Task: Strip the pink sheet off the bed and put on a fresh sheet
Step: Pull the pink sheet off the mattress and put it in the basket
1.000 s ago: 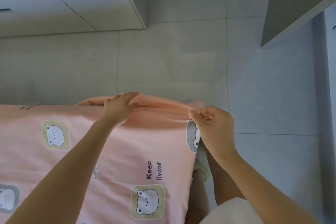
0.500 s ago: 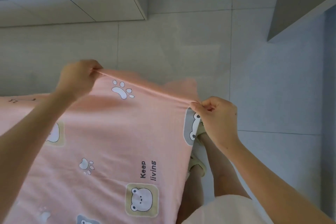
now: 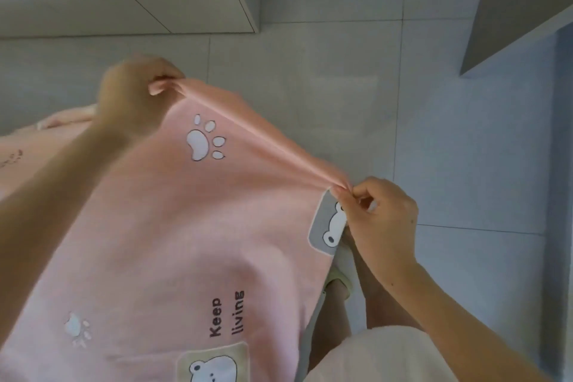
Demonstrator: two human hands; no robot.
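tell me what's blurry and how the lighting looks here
Head view: the left hand and forearm are smeared by motion blur; the right hand is sharper; print on the pink sheet reads clearly; light is soft and even, with faint sheen on the floor tiles.

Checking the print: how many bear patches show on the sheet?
2. A grey bear patch lies at the sheet's edge beside the right hand; a beige bear patch is cut off at the bottom of view. Others may be hidden under the left arm.
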